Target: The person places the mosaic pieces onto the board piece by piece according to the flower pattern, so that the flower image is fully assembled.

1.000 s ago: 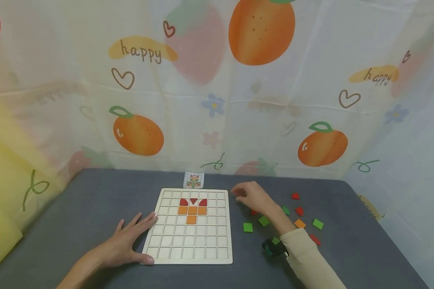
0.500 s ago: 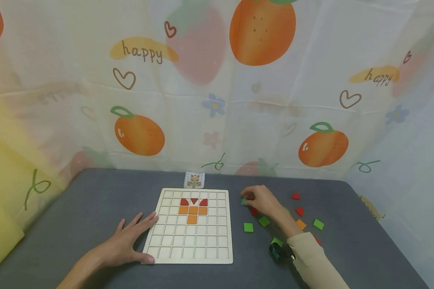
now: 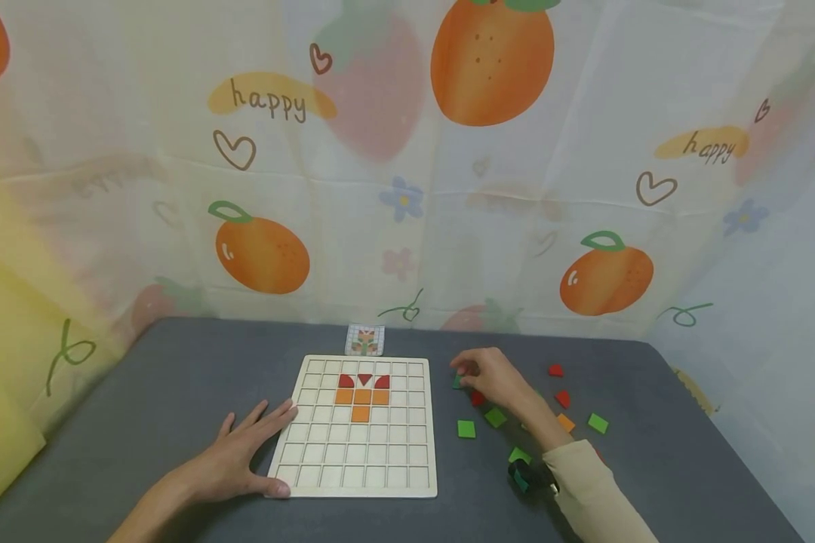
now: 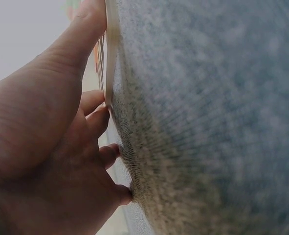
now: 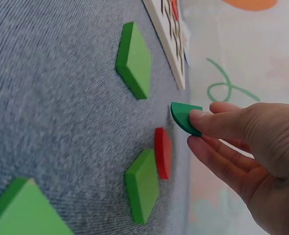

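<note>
Between thumb and fingers my right hand (image 3: 489, 375) pinches a dark green quarter-circle tile (image 5: 182, 117), seen tilted in the right wrist view. This hand hovers just right of the white gridded board (image 3: 342, 477). On the board's upper part sit red pieces, including a small triangle (image 3: 364, 378), above a T of orange square tiles (image 3: 361, 414). My left hand (image 3: 224, 461) rests at the board's left edge, fingers spread and thumb on its lower left corner. In the left wrist view, the left thumb (image 4: 80, 36) touches the board's rim.
Behind the board lies a small pattern card (image 3: 364, 341). Loose tiles are scattered to the right: a green square (image 3: 466, 429), a red piece (image 3: 563, 399), an orange tile (image 3: 565, 423) and several others, some partly under the right forearm. A patterned curtain (image 3: 407, 136) hangs behind the table.
My right hand has drawn back slightly to the right from the board's upper right corner, and the green tile has come into view in its fingers. The left hand stays put.
</note>
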### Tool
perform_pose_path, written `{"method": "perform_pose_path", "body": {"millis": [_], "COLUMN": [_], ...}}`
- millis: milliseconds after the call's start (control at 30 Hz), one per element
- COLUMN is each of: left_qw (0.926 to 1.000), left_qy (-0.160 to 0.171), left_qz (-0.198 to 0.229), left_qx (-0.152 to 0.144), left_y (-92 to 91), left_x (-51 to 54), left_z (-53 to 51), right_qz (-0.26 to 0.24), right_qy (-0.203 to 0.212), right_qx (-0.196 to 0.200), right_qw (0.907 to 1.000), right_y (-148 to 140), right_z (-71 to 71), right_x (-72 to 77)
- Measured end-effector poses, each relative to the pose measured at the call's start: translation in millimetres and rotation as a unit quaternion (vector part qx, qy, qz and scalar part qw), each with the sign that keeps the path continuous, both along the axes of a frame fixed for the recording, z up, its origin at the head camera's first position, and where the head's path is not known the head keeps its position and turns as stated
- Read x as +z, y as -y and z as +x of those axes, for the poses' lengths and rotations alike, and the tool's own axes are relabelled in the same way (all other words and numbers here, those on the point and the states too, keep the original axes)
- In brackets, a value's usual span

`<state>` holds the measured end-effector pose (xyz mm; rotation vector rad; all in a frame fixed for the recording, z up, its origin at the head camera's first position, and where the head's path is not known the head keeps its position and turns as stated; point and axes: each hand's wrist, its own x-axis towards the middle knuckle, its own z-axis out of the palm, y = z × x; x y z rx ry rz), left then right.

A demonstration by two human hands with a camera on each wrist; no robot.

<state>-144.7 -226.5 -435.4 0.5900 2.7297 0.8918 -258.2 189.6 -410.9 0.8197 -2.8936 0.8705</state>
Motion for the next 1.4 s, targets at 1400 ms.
{"method": "perform_pose_path", "body": {"millis": [1400], "left_qw": [1.0000], "left_qy": [-0.009], "left_qz": [-0.002], "left_qx": [0.003], "left_y": [-0.3], "left_x": [-0.4], "left_z": [0.7], "right_qz": [-0.058], "right_qy": [0.018], "right_qx": [0.115], "right_qw": [0.9915], "right_y": [64], "right_z": [21.8], "right_x": [3.9]}}
